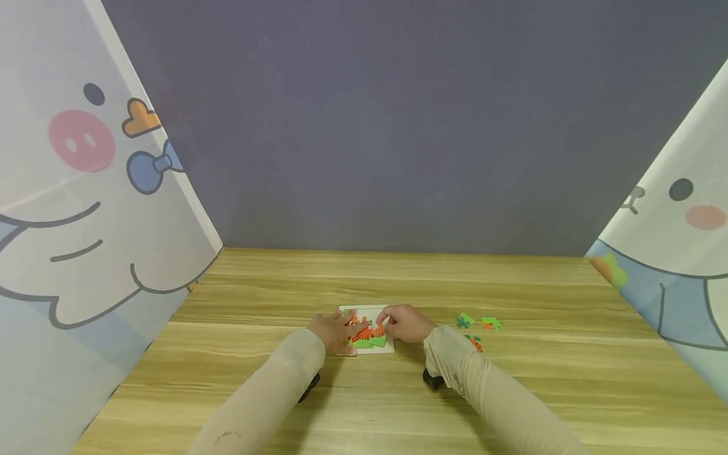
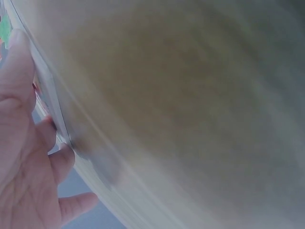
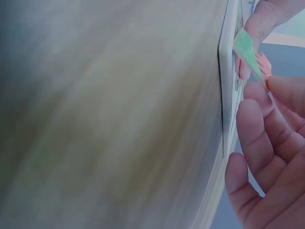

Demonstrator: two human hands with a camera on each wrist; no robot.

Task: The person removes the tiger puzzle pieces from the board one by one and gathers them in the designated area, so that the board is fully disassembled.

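A white-framed jigsaw puzzle board (image 1: 390,348) with an orange and green picture lies flat on the table, between both hands. Spread fingers of my left hand (image 1: 332,332) rest across its left part and cover some of the picture; in the left wrist view the thumb lies along the board's near edge. At the board's right side, my right hand (image 1: 407,323) pinches a green and orange puzzle piece (image 3: 246,50) between thumb and index finger. That piece is tilted up from the board in the right wrist view. The other right fingers are loosely bent.
Several loose puzzle pieces (image 1: 490,323) lie on the wooden table (image 1: 256,303) to the right, some partly behind the right sleeve (image 1: 455,354). A grey partition (image 1: 398,126) stands at the back, with cartoon-printed panels (image 1: 68,208) at both sides.
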